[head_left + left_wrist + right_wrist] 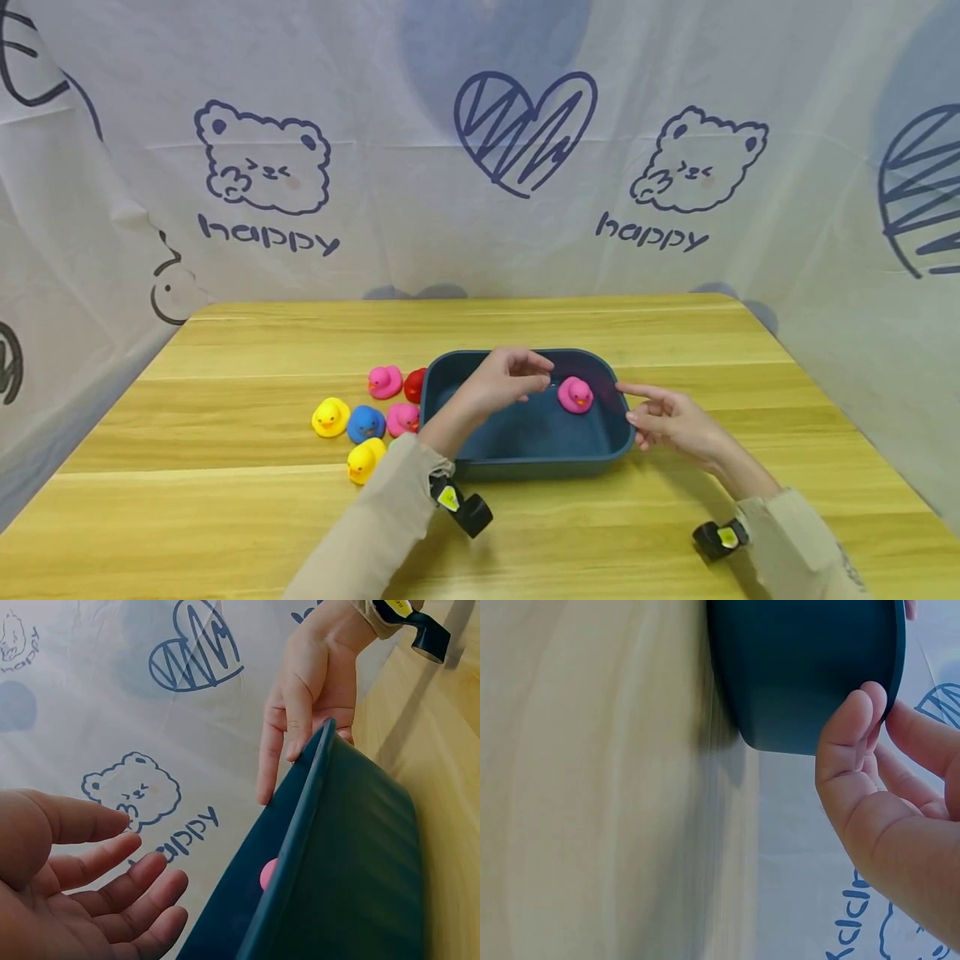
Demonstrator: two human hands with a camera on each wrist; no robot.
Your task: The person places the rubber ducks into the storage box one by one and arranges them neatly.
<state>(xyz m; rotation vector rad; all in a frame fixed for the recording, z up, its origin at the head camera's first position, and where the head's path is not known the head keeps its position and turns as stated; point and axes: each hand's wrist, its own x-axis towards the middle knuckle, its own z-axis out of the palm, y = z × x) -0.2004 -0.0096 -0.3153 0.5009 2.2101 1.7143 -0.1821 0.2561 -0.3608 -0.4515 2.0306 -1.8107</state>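
Observation:
A dark teal plastic bin (525,468) stands on the table with one pink rubber duck (575,395) inside, toward its right end. My left hand (506,382) hovers over the bin, left of that duck, its fingers loosely bent and holding nothing. In the left wrist view, the same hand (97,892) shows spread fingers beside the bin wall. My right hand (671,423) holds the bin's right rim, index finger and thumb on the edge. From the right wrist view, the thumb and a fingertip lie against the outer wall near the corner.
Left of the bin sit a pink duck (385,382), a red duck (415,386), a blue duck (366,424), another pink duck (402,418) and two yellow ducks (330,417). My left forearm partly covers something green there. A printed cloth (405,233) hangs behind the wooden table (247,517).

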